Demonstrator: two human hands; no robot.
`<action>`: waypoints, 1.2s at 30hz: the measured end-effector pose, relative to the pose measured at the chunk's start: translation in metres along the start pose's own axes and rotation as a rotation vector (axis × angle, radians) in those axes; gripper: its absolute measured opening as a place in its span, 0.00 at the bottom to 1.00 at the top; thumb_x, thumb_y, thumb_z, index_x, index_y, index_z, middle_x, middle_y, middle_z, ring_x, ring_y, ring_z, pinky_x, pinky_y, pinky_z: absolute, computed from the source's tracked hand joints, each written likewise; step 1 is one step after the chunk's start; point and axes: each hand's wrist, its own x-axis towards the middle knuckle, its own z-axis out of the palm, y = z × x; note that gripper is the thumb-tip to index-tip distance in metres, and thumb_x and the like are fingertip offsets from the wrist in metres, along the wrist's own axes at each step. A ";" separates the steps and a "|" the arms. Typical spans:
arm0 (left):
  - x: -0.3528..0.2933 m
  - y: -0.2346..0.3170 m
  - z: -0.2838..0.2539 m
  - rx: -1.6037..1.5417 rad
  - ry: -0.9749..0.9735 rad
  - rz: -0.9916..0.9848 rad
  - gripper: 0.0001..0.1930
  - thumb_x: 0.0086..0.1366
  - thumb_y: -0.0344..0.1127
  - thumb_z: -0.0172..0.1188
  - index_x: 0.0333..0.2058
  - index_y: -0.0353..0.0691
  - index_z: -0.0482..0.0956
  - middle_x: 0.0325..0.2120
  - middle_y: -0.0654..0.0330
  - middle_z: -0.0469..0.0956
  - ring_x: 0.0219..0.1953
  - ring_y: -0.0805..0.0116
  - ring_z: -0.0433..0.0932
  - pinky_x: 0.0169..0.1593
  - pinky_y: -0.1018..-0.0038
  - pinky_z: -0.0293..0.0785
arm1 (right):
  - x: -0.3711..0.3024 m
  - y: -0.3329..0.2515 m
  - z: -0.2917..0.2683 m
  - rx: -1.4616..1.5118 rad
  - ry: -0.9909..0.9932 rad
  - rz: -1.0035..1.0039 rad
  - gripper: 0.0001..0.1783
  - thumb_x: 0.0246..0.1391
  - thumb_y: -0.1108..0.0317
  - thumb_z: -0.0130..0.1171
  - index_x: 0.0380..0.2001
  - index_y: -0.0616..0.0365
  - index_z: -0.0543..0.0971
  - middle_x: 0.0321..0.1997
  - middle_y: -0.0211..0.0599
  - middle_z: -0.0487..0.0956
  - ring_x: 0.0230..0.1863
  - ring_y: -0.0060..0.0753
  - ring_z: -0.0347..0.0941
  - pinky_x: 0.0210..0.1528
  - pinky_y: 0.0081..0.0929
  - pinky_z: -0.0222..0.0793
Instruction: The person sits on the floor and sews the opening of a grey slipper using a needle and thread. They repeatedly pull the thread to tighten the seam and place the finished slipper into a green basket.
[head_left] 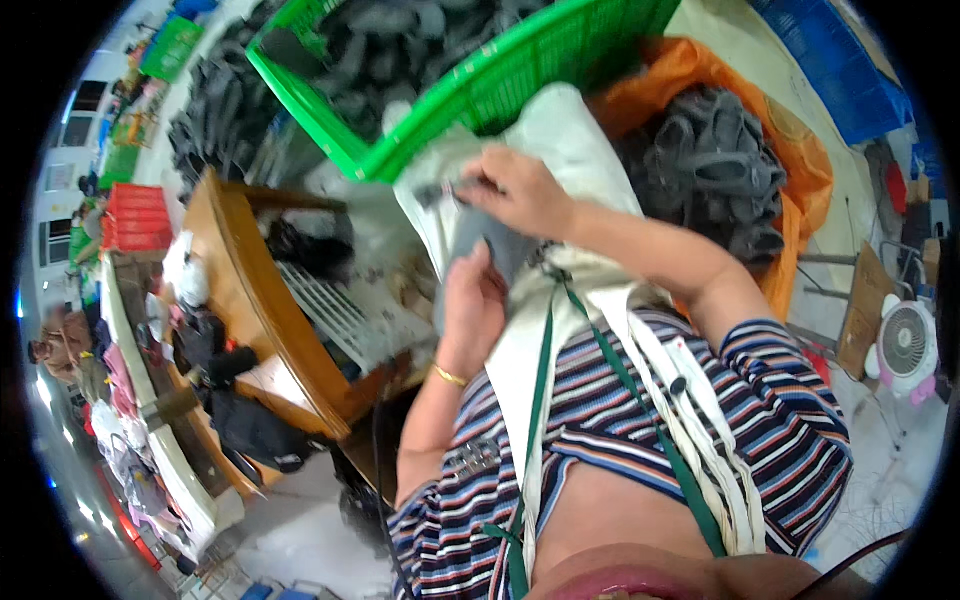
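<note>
My left hand [475,295], with a gold bracelet at its wrist, is closed around a smooth grey fabric piece [495,240] over my lap, its thumb pressed on top. It resembles a shoe upper, but its full shape is hidden. Just above it, my right hand [525,195] is closed in a pinch. A small dark item [437,193] sticks out to the left from those fingertips, too blurred to name. Beneath both hands lies a white apron [570,130] covering my legs.
A green plastic basket [480,85] full of dark grey shoe uppers stands just beyond my lap. More uppers [715,165] fill an orange sack [805,170] on the right. A wooden table [240,290] is at left, a white fan [905,340] far right.
</note>
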 end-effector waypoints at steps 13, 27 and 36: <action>0.024 -0.020 -0.020 0.014 -0.036 0.145 0.07 0.67 0.37 0.59 0.35 0.42 0.74 0.33 0.67 0.75 0.38 0.76 0.72 0.45 0.78 0.68 | -0.063 0.016 0.014 0.165 -0.197 0.498 0.13 0.57 0.60 0.62 0.35 0.59 0.79 0.28 0.36 0.79 0.28 0.26 0.74 0.33 0.25 0.70; 0.038 -0.017 -0.013 0.016 0.214 0.116 0.15 0.67 0.36 0.58 0.48 0.36 0.72 0.45 0.59 0.76 0.47 0.70 0.74 0.53 0.73 0.69 | -0.078 0.010 -0.041 0.559 -0.187 0.881 0.11 0.62 0.65 0.57 0.41 0.62 0.77 0.30 0.31 0.79 0.32 0.18 0.76 0.36 0.17 0.73; 0.041 -0.022 -0.004 0.008 0.269 0.133 0.13 0.65 0.33 0.60 0.46 0.37 0.74 0.43 0.60 0.77 0.44 0.71 0.75 0.50 0.74 0.71 | -0.075 0.006 -0.049 0.424 -0.372 1.016 0.09 0.63 0.63 0.55 0.42 0.55 0.77 0.24 0.23 0.74 0.22 0.12 0.68 0.25 0.13 0.64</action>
